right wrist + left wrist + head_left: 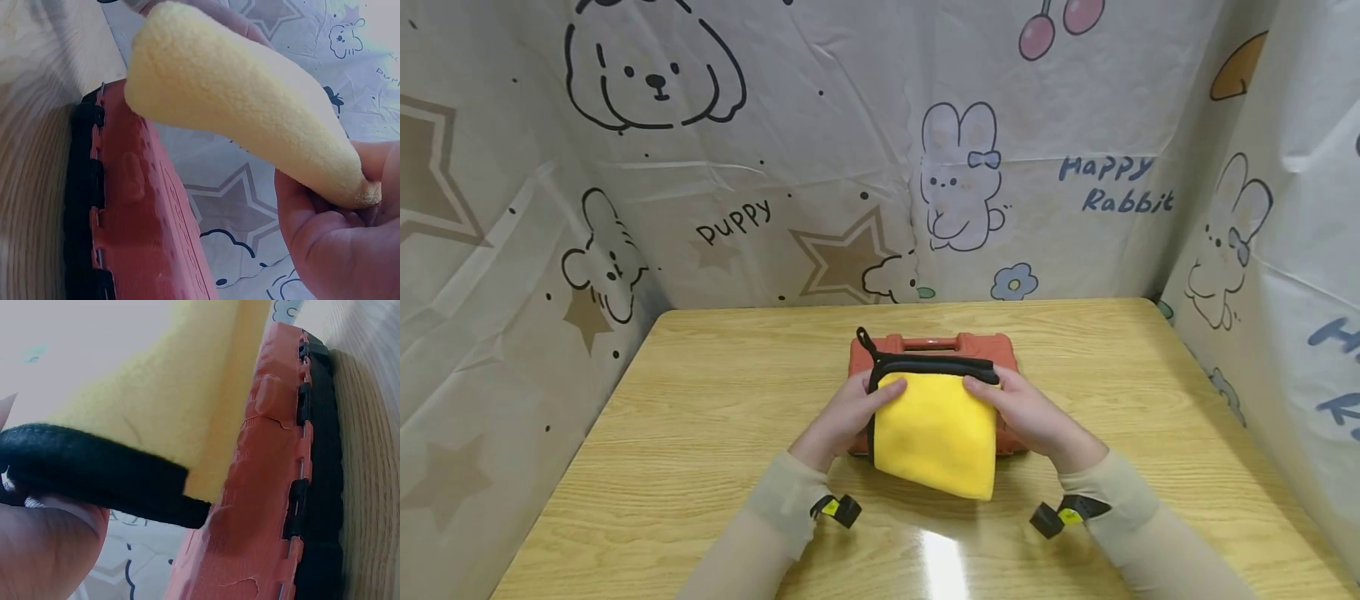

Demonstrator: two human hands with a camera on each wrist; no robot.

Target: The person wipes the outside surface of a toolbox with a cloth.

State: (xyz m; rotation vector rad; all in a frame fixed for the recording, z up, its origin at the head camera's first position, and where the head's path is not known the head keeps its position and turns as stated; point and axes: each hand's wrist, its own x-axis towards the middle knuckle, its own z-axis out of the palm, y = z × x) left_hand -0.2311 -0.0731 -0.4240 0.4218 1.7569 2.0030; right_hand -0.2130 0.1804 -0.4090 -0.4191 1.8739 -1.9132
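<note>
A folded yellow cloth (936, 433) with black edging and a black hanging loop at its upper left corner is held up in front of a red case. My left hand (850, 408) grips the cloth's left side, thumb on the front. On the opposite side my right hand (1030, 412) pinches the cloth, its thumb also on the front. In the right wrist view, the fluffy fold of the yellow cloth (237, 94) runs into the curled fingers of the right hand (344, 231). The left wrist view shows the black edging above the left hand (50, 550).
Behind the cloth, the red case (932, 342) lies on the wooden table (737, 392), its handle toward the back edge. Black latches (297, 506) line its side. A printed curtain (820, 167) hangs behind the table and along both sides.
</note>
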